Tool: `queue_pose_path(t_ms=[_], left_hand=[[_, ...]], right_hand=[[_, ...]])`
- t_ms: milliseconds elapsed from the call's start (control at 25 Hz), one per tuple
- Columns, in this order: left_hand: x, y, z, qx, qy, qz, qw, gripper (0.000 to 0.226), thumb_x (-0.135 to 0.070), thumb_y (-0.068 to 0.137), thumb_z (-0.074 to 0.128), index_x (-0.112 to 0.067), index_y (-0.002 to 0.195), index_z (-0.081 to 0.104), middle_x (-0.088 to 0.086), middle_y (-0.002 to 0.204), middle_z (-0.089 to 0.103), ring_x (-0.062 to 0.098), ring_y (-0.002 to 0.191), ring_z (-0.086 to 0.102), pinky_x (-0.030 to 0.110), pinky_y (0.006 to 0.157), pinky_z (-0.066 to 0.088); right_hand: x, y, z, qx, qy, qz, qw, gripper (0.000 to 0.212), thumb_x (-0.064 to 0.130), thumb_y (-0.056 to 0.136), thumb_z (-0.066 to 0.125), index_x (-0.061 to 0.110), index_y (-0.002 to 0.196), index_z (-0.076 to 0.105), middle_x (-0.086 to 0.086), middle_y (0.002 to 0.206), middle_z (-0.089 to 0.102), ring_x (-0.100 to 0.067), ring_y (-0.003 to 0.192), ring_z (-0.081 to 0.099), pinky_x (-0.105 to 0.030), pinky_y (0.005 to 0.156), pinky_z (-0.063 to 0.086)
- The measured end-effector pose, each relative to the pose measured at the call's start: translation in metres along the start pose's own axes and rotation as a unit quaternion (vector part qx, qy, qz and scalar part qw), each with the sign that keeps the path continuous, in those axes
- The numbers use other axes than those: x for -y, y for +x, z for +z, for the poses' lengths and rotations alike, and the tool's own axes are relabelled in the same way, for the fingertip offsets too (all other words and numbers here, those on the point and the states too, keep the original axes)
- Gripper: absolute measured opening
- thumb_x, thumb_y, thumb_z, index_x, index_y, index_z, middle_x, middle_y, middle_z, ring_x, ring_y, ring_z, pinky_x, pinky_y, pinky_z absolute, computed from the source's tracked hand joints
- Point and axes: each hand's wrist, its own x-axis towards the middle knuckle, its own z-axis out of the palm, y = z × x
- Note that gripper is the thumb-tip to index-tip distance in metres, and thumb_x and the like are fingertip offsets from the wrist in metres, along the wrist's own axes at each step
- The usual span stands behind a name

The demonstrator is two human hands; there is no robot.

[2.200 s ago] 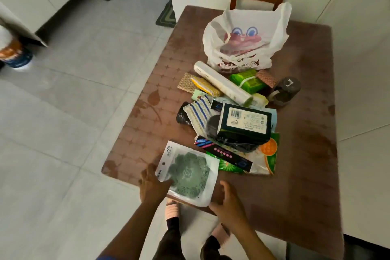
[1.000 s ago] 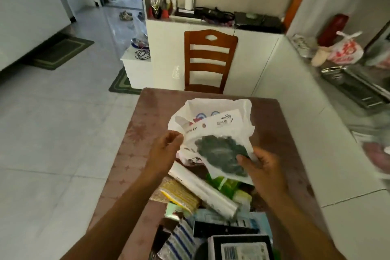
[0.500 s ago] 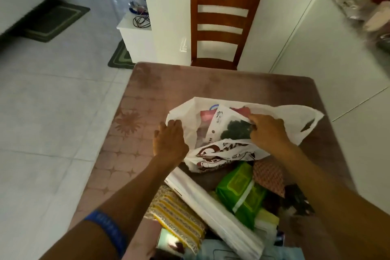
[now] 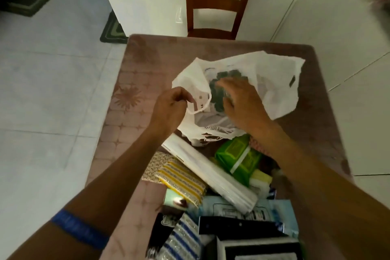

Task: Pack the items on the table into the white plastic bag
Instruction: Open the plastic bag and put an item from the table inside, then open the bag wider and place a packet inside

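Crumpled white plastic bag (image 4: 274,82) gapes, left hand (image 4: 168,110) pinching its handle, right hand (image 4: 242,103) spread flat inside.

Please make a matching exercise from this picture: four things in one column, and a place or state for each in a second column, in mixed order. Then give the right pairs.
Things:
1. left hand
2. green packet
3. wooden chair
4. blue wristband

Places or states:
A. beyond the table's far edge
B. on the left forearm
C. pinching the white plastic bag's handle
D. on the table, near side of the bag

Pairs: 1-C, 2-D, 3-A, 4-B
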Motion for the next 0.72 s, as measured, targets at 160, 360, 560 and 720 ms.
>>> queue_pose_path(t_ms=[160,360,560,720], left_hand=[[0.012,-0.015,-0.004,0.030,0.094,0.036,0.994,0.030,-0.044,0.086,0.066,-0.015,0.076,0.068,0.000,0.071,0.062,0.010,0.064,0.051,0.026,0.060,0.037],[0.027,-0.028,0.004,0.088,0.372,0.052,0.923,0.043,-0.050,0.074,0.076,-0.023,0.106,0.068,0.003,0.122,0.056,0.022,0.120,0.045,0.033,0.097,0.039],[0.002,-0.021,-0.005,-0.068,0.248,0.099,0.961,0.038,-0.045,0.089,0.063,-0.011,0.079,0.077,0.006,0.079,0.074,0.019,0.069,0.064,0.034,0.072,0.053],[-0.004,-0.016,-0.014,0.044,0.244,0.099,0.964,0.044,-0.061,0.077,0.067,-0.021,0.093,0.072,0.002,0.095,0.074,0.013,0.072,0.064,0.024,0.065,0.050]], right_hand=[[0.024,-0.119,0.009,0.046,0.045,-0.012,0.998,0.015,0.024,0.091,0.053,0.020,0.104,0.060,0.002,0.096,0.067,-0.014,0.085,0.061,-0.031,0.071,0.053],[0.028,-0.155,0.047,0.246,-0.139,0.066,0.957,0.062,0.050,0.080,0.058,0.024,0.131,0.034,-0.003,0.124,0.052,-0.024,0.106,0.052,-0.033,0.079,0.043],[0.029,-0.151,0.025,0.276,0.015,0.199,0.940,0.047,0.059,0.062,0.065,0.025,0.093,0.053,0.006,0.089,0.061,-0.010,0.078,0.058,-0.026,0.059,0.048],[0.004,-0.168,-0.038,0.248,0.236,0.291,0.893,0.043,0.040,0.063,0.081,0.029,0.101,0.065,0.001,0.090,0.070,-0.017,0.073,0.068,-0.036,0.061,0.059]])
